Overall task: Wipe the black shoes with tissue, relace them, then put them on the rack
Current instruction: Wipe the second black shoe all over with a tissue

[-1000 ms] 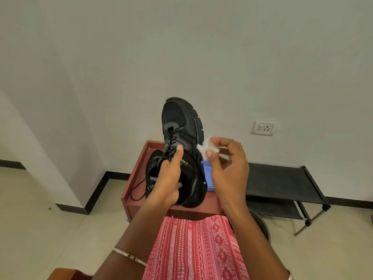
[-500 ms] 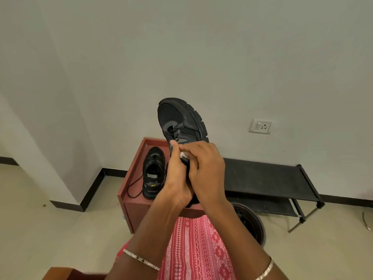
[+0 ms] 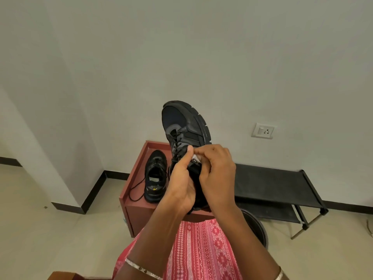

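I hold one black shoe up in front of me, toe pointing up, sole turned to the right. My left hand grips its heel part from the left, thumb on the laces. My right hand presses a white tissue against the shoe's side; only a small bit of tissue shows under the fingers. The second black shoe stands on the red-brown cabinet, its loose lace trailing to the left. The black shoe rack stands low against the wall on the right.
A dark round bin sits on the floor between my lap and the rack. A wall socket is above the rack. Pale floor tiles spread to the left of the cabinet. My pink patterned clothing fills the bottom middle.
My right hand came in from the right and pressed the tissue onto the shoe's side, which covers most of the tissue. The view shifted a little; the blue thing on the cabinet is now hidden.
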`<action>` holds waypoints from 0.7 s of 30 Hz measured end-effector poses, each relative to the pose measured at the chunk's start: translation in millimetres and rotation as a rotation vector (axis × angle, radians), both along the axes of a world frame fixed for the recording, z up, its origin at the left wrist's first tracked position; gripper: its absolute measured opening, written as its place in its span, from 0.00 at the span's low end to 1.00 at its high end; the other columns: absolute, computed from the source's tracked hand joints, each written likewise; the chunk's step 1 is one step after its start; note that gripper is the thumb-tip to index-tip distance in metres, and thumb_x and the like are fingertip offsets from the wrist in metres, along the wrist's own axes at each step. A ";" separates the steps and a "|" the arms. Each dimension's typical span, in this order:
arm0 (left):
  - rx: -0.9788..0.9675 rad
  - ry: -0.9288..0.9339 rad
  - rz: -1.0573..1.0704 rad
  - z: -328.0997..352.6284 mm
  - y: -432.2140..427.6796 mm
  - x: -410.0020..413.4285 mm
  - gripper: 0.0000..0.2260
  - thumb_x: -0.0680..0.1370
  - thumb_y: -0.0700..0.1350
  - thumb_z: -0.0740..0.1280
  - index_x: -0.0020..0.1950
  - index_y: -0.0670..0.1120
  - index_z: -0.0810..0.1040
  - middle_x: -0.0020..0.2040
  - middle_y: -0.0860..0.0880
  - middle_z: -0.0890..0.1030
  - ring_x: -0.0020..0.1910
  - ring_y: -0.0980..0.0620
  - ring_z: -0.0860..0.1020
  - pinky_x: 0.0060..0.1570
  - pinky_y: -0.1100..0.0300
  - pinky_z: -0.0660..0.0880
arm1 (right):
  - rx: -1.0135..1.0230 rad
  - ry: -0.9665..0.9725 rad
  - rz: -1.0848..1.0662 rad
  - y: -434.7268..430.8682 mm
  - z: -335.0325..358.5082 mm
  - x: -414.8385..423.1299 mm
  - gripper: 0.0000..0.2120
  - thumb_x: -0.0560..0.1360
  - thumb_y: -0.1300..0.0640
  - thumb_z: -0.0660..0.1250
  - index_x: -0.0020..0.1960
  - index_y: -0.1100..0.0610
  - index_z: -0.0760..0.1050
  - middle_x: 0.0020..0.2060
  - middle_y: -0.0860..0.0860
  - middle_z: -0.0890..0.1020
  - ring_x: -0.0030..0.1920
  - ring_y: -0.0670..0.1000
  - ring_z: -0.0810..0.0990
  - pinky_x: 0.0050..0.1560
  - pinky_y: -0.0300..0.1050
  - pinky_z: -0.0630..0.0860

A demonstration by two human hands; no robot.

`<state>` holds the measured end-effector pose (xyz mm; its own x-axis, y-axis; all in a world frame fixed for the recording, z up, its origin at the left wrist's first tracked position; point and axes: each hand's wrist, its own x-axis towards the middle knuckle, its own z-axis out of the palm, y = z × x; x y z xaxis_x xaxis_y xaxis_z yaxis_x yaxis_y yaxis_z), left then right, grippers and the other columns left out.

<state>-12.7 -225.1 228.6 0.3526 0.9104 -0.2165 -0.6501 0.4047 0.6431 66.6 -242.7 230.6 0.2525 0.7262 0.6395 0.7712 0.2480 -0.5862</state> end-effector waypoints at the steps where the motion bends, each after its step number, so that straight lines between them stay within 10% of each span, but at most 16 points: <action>1: -0.005 -0.019 0.004 2.3 1.8 -2.8 0.17 0.82 0.53 0.62 0.54 0.40 0.82 0.49 0.43 0.86 0.48 0.49 0.86 0.48 0.57 0.82 | 0.000 0.001 0.007 -1.4 -0.1 -0.6 0.12 0.77 0.68 0.67 0.53 0.55 0.84 0.47 0.47 0.80 0.50 0.46 0.77 0.50 0.26 0.69; 7: -0.025 -0.019 0.010 6.8 16.5 -20.6 0.27 0.80 0.60 0.62 0.37 0.42 0.88 0.41 0.42 0.86 0.37 0.46 0.85 0.38 0.55 0.81 | -0.004 0.024 0.046 -39.4 -16.1 -11.6 0.13 0.77 0.66 0.69 0.57 0.53 0.83 0.48 0.43 0.80 0.50 0.45 0.78 0.51 0.34 0.74; 12: -0.032 0.047 0.109 8.5 9.8 -12.5 0.19 0.77 0.53 0.70 0.58 0.39 0.81 0.51 0.40 0.84 0.46 0.44 0.84 0.47 0.52 0.81 | 0.061 0.034 -0.034 -17.2 -3.4 -5.9 0.17 0.73 0.71 0.69 0.53 0.52 0.84 0.45 0.45 0.83 0.49 0.48 0.77 0.51 0.35 0.72; 21: -0.057 0.010 0.263 1.7 21.3 -20.9 0.30 0.68 0.57 0.78 0.64 0.42 0.79 0.58 0.38 0.83 0.56 0.38 0.83 0.54 0.44 0.79 | 0.059 -0.016 0.089 -44.7 -19.3 -16.1 0.15 0.74 0.68 0.71 0.57 0.54 0.83 0.50 0.44 0.82 0.52 0.45 0.79 0.53 0.34 0.75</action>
